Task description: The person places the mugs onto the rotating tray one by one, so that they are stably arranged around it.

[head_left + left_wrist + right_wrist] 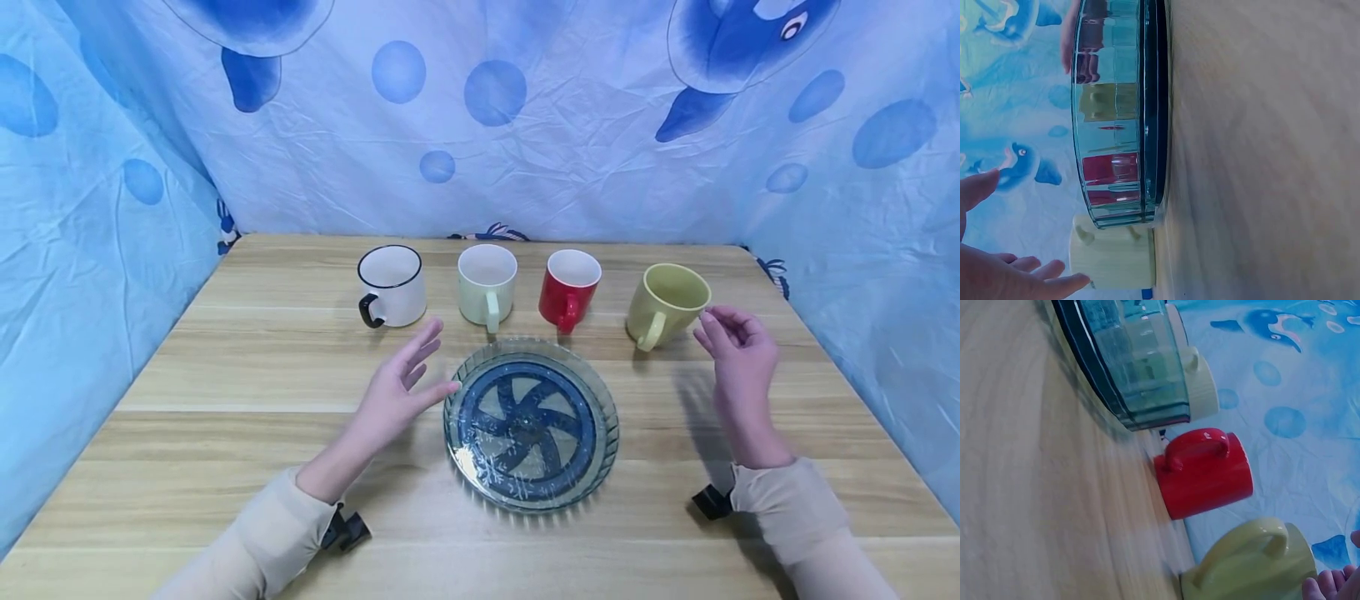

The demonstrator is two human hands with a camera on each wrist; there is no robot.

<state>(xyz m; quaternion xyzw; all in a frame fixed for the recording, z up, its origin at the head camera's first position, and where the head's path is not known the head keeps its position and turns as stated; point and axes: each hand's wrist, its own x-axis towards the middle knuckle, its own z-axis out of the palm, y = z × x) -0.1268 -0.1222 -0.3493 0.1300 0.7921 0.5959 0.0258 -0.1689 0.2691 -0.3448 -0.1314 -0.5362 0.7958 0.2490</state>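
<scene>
A round clear glass dish (pixel 607 408) with a ribbed wall stands mid-table, a dark blue pinwheel-patterned base (pixel 467 410) showing through it. My left hand (pixel 393 392) hovers at its left side, fingers spread and holding nothing; whether the thumb touches the rim I cannot tell. Beside the yellow-green mug (pixel 651 312) is my right hand (pixel 742 367), its fingers loosely bent at the mug's right side. In the right wrist view, fingertips (pixel 1329 586) appear near that mug's rim; contact is unclear. The mug stands upright, handle toward me.
Left of the yellow-green mug, in a row behind the dish, stand a red mug (pixel 562 302), a pale green mug (pixel 474 296) and a white mug (pixel 401 304) with black rim and handle. Blue sea-patterned cloth (pixel 570 167) hangs behind the wooden table (pixel 225 433) and along both sides.
</scene>
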